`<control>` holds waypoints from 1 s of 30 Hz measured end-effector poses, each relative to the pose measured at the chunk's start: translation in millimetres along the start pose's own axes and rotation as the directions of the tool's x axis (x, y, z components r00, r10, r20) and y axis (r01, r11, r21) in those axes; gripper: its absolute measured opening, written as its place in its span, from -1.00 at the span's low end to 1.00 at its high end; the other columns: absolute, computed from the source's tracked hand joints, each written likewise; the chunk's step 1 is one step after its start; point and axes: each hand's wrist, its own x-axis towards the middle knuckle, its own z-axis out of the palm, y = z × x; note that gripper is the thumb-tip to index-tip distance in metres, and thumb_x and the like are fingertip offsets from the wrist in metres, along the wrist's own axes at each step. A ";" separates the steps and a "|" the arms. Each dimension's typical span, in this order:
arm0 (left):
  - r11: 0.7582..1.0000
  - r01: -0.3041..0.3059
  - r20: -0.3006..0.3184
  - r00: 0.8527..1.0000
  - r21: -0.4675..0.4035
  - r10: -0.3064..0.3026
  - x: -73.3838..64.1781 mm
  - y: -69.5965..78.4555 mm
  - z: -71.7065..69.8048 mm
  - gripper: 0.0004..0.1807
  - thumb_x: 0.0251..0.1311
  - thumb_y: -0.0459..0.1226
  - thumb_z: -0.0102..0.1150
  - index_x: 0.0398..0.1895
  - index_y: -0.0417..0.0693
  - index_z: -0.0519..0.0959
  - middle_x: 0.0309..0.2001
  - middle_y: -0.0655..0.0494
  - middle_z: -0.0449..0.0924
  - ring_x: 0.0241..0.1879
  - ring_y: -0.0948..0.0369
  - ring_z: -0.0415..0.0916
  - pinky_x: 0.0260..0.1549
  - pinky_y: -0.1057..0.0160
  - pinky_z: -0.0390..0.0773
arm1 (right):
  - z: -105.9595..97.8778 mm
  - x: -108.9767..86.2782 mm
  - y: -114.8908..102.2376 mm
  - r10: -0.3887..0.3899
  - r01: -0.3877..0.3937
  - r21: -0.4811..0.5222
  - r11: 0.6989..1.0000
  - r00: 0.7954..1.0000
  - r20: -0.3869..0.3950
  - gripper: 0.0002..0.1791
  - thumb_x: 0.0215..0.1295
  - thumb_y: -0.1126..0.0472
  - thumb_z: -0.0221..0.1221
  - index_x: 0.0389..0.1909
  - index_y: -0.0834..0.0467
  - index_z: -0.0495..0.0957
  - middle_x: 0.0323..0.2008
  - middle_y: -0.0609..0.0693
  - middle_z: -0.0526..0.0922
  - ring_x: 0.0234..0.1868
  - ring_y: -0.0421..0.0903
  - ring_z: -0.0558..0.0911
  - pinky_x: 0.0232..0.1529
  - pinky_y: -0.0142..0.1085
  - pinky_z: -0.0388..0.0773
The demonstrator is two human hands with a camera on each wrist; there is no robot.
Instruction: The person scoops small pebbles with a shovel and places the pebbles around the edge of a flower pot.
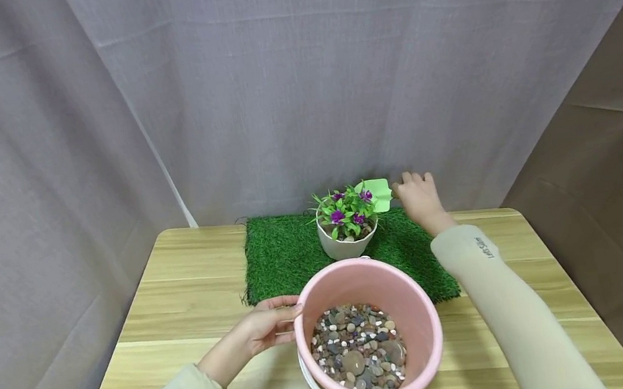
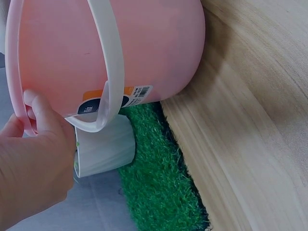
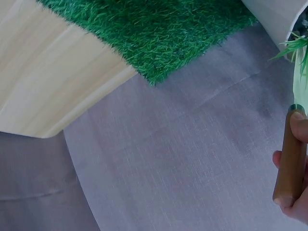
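Observation:
My left hand (image 1: 265, 327) holds the rim of a pink bucket (image 1: 412, 321) between thumb and fingers. Pebbles (image 1: 356, 361) of mixed colours and sizes lie inside the bucket, and its white handle (image 2: 111, 57) hangs down the side. At the back, my right hand (image 1: 419, 199) grips a small garden trowel by its brown handle (image 3: 290, 159). The trowel's pale green blade (image 1: 379, 196) reaches into the right side of a plant (image 1: 345, 213) with purple flowers. That plant stands in a white pot (image 1: 344, 247); leaves hide the blade's tip.
A green artificial grass mat (image 1: 278, 254) lies under the pot, behind the bucket. The wooden table (image 1: 200, 263) ends at a grey curtain (image 1: 295, 88) at the back. A brown cloth (image 1: 617, 153) hangs on the right.

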 end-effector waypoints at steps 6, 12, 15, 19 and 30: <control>1.000 -0.002 -0.005 1.000 0.006 0.002 0.1 -0.1 0.1 -0.55 0.24 -0.39 0.06 0.19 -0.36 0.31 -0.43 0.16 0.62 -0.41 0.32 0.60 -0.30 0.39 0.72 | -6.6 -7.9 9.0 0.010 -0.010 0.005 1.000 1.000 -0.003 -0.81 0.15 0.39 0.15 -0.20 0.20 0.60 -0.25 0.23 0.50 -0.21 0.18 0.49 -0.21 0.01 0.36; 1.000 -0.003 -0.001 1.000 0.011 0.003 0.1 0.5 0.4 -0.53 0.25 -0.39 0.06 0.20 -0.37 0.30 -0.44 0.17 0.63 -0.42 0.32 0.61 -0.30 0.38 0.72 | -12.1 -19.4 24.1 0.058 -0.057 0.045 0.997 0.998 -0.020 -0.74 0.16 0.38 0.19 -0.10 0.23 0.57 -0.26 0.25 0.49 -0.24 0.18 0.48 -0.22 0.03 0.37; 1.000 -0.005 0.001 1.000 0.008 0.005 0.0 0.7 0.6 -0.52 0.25 -0.39 0.06 0.21 -0.37 0.29 -0.44 0.17 0.63 -0.42 0.32 0.61 -0.30 0.37 0.72 | -15.5 -26.3 30.3 0.078 -0.076 0.078 0.994 0.997 -0.025 -0.69 0.13 0.40 0.20 -0.06 0.24 0.56 -0.26 0.27 0.49 -0.24 0.20 0.49 -0.22 0.06 0.38; 1.000 -0.006 0.001 1.000 -0.002 0.006 0.0 0.5 0.8 -0.53 0.24 -0.39 0.06 0.20 -0.37 0.30 -0.44 0.16 0.63 -0.43 0.33 0.60 -0.30 0.37 0.72 | -20.6 -34.5 36.5 0.103 -0.094 0.132 0.987 0.993 -0.063 -0.69 0.11 0.41 0.19 -0.07 0.25 0.56 -0.27 0.28 0.49 -0.24 0.23 0.50 -0.23 0.11 0.38; 1.000 -0.003 -0.008 1.000 0.015 0.004 0.0 -0.5 0.4 -0.52 0.26 -0.37 0.06 0.22 -0.37 0.28 -0.45 0.19 0.63 -0.44 0.35 0.60 -0.32 0.40 0.72 | -34.4 -51.6 42.8 0.200 -0.129 0.332 0.934 0.962 -0.187 -0.67 0.19 0.35 0.21 0.00 0.28 0.54 -0.12 0.36 0.52 -0.15 0.32 0.51 -0.20 0.14 0.36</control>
